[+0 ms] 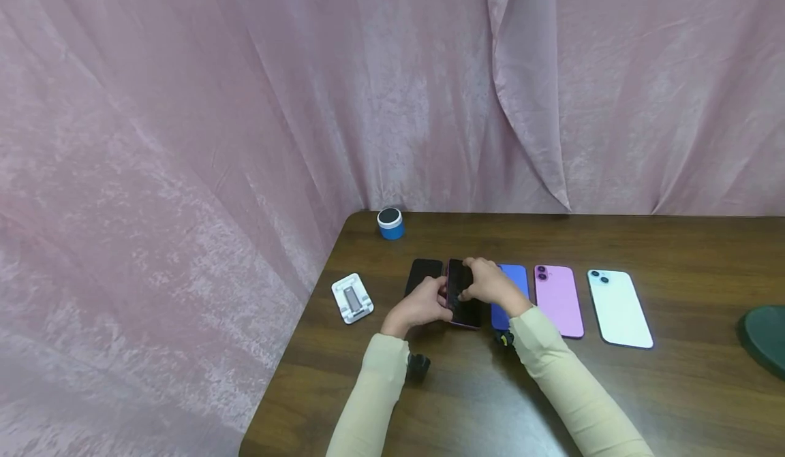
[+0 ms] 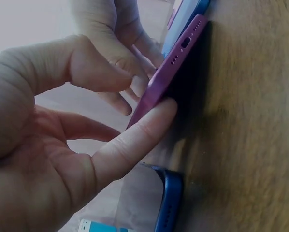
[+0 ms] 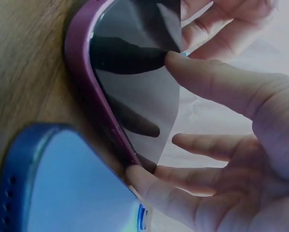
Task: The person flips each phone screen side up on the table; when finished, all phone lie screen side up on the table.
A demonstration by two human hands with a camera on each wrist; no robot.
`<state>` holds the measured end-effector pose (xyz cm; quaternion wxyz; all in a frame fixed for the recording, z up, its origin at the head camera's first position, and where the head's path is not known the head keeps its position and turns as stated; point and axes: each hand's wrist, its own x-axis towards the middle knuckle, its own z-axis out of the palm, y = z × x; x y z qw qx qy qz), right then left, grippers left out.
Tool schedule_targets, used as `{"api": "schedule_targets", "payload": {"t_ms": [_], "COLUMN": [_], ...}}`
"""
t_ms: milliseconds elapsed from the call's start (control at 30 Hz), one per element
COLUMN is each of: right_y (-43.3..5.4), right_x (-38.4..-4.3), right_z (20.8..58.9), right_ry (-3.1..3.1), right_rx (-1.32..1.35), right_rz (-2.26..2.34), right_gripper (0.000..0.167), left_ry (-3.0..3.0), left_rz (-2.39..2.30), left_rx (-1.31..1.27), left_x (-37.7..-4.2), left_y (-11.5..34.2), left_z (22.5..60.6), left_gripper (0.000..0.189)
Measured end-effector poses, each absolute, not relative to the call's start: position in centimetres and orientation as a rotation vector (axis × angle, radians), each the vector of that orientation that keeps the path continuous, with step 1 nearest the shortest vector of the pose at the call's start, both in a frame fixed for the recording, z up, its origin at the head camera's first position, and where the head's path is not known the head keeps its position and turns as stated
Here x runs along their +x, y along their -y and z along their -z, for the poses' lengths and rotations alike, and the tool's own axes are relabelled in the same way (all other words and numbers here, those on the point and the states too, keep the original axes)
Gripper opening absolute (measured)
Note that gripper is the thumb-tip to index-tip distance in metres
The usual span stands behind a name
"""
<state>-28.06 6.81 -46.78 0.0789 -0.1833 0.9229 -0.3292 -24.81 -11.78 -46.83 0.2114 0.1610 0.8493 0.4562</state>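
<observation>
Face up between both hands is a smartphone [image 1: 464,312] with a black screen and a pink-purple frame. In the left wrist view this smartphone [image 2: 159,84] tilts, with a dark shadow between it and the table. My left hand [image 1: 422,304] holds its left edge, one finger tucked underneath and the thumb above. My right hand [image 1: 493,284] has its thumb on the glossy screen [image 3: 149,101] and fingers along the far end and side edge. Left of it lies a dark-screened phone [image 1: 423,271] with a blue frame; on the right is a blue phone [image 1: 515,278].
A pink phone [image 1: 559,300] and a pale mint phone [image 1: 621,309] lie back-up farther right. Left of the hands is a white tray-like stand [image 1: 352,299]. A blue and white round tub [image 1: 390,224] stands at the back; a dark green object [image 1: 766,340] sits at the right edge.
</observation>
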Motion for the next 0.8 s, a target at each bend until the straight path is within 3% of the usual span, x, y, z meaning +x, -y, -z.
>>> {"api": "schedule_targets", "payload": {"t_ms": [267, 800], "right_y": [-6.4, -6.1], "right_x": [-28.1, -27.4], "right_z": [46.4, 47.1], "right_ry": [-2.845, -2.935], "right_rx": [-0.532, -0.475], "right_rz": [0.903, 0.892], "right_gripper": [0.072, 0.062], "left_ry": [-2.437, -2.554], "left_rz": [-1.188, -1.030], "left_rx": [0.415, 0.413], "left_x": [-24.9, -24.0], "left_y": [11.7, 10.8], "left_z": [46.7, 46.4], "left_gripper": [0.069, 0.075]}}
